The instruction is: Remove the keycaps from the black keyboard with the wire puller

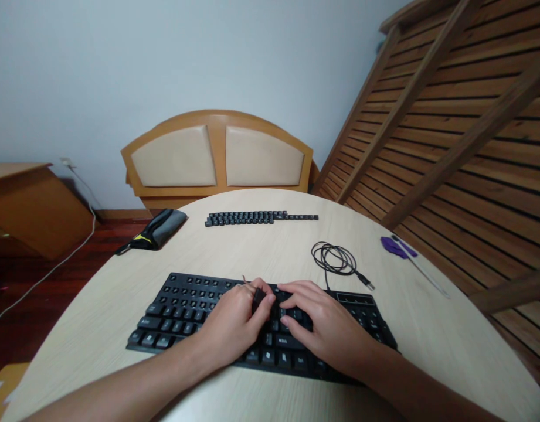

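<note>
A black keyboard (pixel 153 346) lies across the near part of the round table. Its upper left rows show bare key stems, while keycaps sit on the lower rows and at the right. My left hand (pixel 234 316) rests over the keyboard's middle, thumb and fingers closed on a small dark keycap puller (pixel 258 296) with thin wire ends. Beside it, my right hand (pixel 320 319) rests on the keys, its fingers apart and holding nothing visible. The keys under both hands are partly hidden. Rows of loose black keycaps (pixel 245 218) stand near the table's far edge.
A coiled black USB cable (pixel 335 258) lies behind the keyboard. At the right are a purple cloth (pixel 395 247) and a thin whitish stick with a dark end (pixel 423 272). A dark pouch (pixel 164 228) sits at the table's left edge. A headboard (pixel 220 155) stands beyond.
</note>
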Tool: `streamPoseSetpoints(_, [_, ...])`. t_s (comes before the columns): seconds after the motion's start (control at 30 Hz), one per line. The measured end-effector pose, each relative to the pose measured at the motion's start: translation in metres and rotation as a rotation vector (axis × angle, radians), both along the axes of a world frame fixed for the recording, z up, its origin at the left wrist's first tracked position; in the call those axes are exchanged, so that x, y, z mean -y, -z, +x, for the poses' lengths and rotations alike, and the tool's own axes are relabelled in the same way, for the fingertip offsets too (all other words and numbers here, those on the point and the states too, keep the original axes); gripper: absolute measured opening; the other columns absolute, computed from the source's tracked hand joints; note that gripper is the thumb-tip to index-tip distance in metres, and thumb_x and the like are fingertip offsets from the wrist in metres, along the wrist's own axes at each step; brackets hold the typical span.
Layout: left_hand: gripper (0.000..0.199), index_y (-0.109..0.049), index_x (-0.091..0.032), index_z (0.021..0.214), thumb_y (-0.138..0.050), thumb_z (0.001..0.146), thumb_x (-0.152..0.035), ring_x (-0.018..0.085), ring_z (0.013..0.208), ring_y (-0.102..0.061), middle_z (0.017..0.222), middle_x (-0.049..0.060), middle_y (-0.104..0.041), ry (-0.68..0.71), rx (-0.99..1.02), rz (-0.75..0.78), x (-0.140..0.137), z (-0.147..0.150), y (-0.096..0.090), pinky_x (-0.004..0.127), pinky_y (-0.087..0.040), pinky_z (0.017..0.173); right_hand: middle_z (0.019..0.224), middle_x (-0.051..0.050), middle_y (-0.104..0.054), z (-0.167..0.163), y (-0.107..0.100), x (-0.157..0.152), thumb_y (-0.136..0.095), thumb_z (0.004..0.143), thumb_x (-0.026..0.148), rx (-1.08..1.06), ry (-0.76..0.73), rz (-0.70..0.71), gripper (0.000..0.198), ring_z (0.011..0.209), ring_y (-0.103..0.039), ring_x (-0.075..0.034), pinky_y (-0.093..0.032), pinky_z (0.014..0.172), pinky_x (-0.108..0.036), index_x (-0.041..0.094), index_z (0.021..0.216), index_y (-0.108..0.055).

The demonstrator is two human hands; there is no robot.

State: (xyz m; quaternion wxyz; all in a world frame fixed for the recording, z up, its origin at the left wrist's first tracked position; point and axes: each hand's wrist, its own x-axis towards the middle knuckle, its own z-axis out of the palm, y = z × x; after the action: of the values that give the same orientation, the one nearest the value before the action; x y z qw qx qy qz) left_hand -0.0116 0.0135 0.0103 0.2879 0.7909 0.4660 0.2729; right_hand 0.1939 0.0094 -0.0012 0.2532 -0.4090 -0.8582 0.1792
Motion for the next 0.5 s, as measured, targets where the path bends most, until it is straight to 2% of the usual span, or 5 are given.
streamPoseSetpoints(0.13, [0.028,-0.063,-0.018,0.087,-0.039,0.099,-0.028,0.020,0.079,-0.064,0.083,0.004,-0.070,-0.029,-0.026,0.059,-0.001,0.001,0.001,0.034,-0.048,0.077,0.121,-0.008,-0.066,0.000,0.001,0.000,-0.062,0.085,0.020,-0.008,0.008,0.016,0.013,0.117,-0.056,-0.024,-0.046,0.100,-0.042,0.022,0.097,-0.068])
streamPoseSetpoints(0.3, [0.036,-0.062,-0.018,0.077,-0.037,0.100,-0.032,0.022,0.074,-0.062,0.074,0.006,-0.066,-0.092,-0.199,0.198,-0.002,0.002,0.007,0.038,-0.046,0.075,0.117,-0.008,-0.068,0.000,0.002,0.000,-0.063,0.085,0.021,-0.012,0.005,0.054,0.016,0.114,-0.058,-0.024,-0.048,0.099,-0.041,0.021,0.099,-0.070])
streamPoseSetpoints(0.5, [0.039,-0.062,-0.018,0.073,-0.039,0.099,-0.036,0.023,0.074,-0.061,0.073,0.007,-0.066,-0.081,-0.286,0.234,-0.001,0.000,0.011,0.037,-0.046,0.073,0.112,-0.009,-0.072,-0.003,0.003,0.001,-0.063,0.085,0.020,-0.013,0.013,0.073,0.021,0.110,-0.062,-0.025,-0.049,0.099,-0.043,0.020,0.104,-0.073])
